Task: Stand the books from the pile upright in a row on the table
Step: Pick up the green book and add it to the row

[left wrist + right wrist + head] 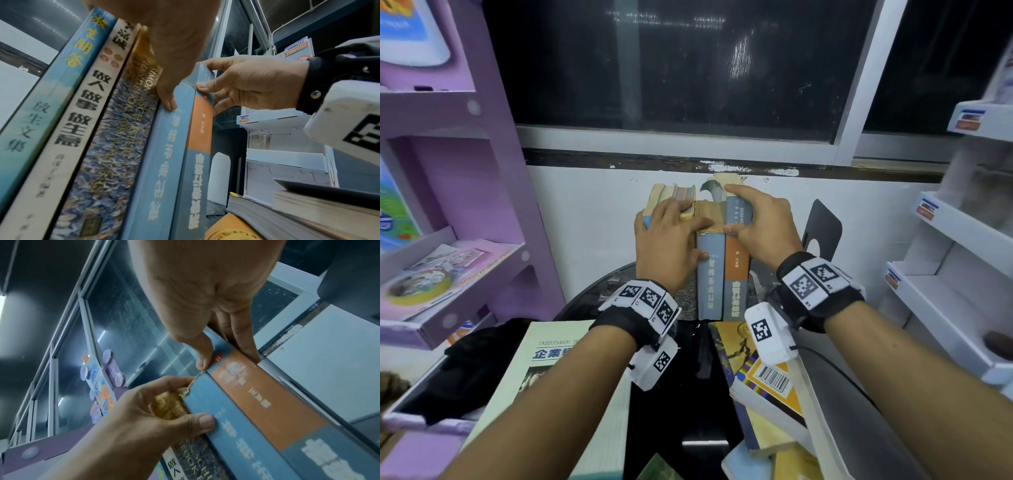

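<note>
Nearest me: loose books still lying flat on the dark table [688,404], a pale green one [558,377] left, a yellow one with barcode [763,373] right. Beyond them, a row of five books stands upright, spines out. Left hand [667,240] lies over the row's left books, thumb on the blue-grey spine [710,274]. Right hand [760,219] pinches the top of the orange-banded book [738,267] at the row's right end, touching the blue-grey one. Black bookend [822,226] just right. White wall, dark window behind.
</note>
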The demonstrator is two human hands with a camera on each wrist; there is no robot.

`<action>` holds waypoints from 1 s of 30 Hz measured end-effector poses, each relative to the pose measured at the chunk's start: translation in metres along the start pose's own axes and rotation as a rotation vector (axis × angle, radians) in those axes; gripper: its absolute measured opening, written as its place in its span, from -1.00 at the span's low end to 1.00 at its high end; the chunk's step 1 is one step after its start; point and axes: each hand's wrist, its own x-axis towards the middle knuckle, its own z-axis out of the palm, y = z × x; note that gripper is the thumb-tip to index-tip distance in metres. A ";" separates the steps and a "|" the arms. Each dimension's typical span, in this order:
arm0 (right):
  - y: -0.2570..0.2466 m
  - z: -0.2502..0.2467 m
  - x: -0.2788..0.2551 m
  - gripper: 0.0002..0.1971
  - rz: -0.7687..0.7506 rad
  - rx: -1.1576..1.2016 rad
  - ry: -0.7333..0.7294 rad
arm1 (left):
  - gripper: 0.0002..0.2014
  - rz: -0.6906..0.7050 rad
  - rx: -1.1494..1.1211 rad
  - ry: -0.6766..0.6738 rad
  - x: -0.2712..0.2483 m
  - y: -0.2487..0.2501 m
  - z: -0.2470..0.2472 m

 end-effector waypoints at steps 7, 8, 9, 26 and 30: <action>0.010 0.013 -0.006 -0.43 0.039 0.080 0.095 | -0.46 0.003 0.005 0.042 0.000 0.000 0.005; 0.011 0.012 -0.007 -0.43 0.033 0.085 0.088 | -0.46 0.007 0.002 0.046 0.000 -0.001 0.005; 0.011 0.010 -0.009 -0.44 0.022 0.091 0.077 | -0.46 0.012 0.001 0.047 0.001 0.000 0.005; 0.008 -0.016 -0.017 -0.35 -0.082 -0.297 -0.005 | -0.31 0.065 -0.001 -0.081 0.001 -0.001 -0.005; 0.015 -0.020 -0.018 -0.16 -0.095 -0.311 -0.088 | -0.18 0.133 -0.063 -0.090 -0.002 -0.009 -0.011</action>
